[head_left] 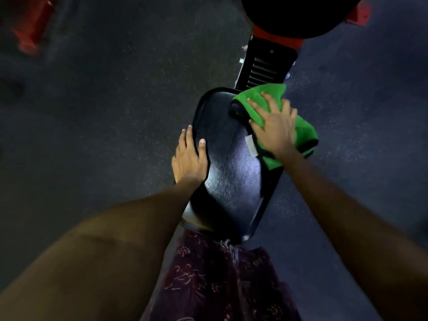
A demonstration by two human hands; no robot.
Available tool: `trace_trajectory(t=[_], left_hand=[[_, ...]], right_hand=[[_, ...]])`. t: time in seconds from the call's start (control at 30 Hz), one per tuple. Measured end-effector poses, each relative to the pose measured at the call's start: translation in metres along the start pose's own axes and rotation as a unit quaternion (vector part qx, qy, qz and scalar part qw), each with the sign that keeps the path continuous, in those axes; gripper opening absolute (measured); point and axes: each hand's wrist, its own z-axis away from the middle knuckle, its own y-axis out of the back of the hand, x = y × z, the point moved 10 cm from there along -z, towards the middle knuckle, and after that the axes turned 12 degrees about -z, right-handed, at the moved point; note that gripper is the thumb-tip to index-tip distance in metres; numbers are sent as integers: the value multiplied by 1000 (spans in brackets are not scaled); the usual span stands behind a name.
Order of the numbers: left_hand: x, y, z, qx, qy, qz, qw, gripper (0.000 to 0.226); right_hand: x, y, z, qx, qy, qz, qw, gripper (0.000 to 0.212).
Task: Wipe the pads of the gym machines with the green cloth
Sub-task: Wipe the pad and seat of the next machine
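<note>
A black padded seat (229,172) of a gym machine fills the middle of the view, shiny under the light. The green cloth (261,98) lies over its far right edge, with a white label showing. My right hand (274,126) presses flat on the cloth with fingers spread. My left hand (190,156) rests on the seat's left edge, thumb on top and fingers over the rim.
A second black pad (298,15) sits at the top on a red frame (278,38) with a black slotted plate (264,68) below it. More red frame parts (30,26) stand top left. Dark speckled floor (92,112) surrounds the seat.
</note>
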Motion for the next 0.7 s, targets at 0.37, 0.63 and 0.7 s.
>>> trace_trajectory(t=[0.37, 0.63, 0.7], left_hand=[[1, -2, -3, 0, -10, -5, 1000, 56], [-2, -5, -3, 8, 1, -76, 997, 54], [-1, -5, -4, 6, 0, -78, 997, 54]], right_hand=[[-34, -18, 85, -57, 336, 78, 937, 60], [-29, -16, 47, -14, -25, -6, 1000, 60], [-57, -29, 97, -10, 40, -1, 999, 62]])
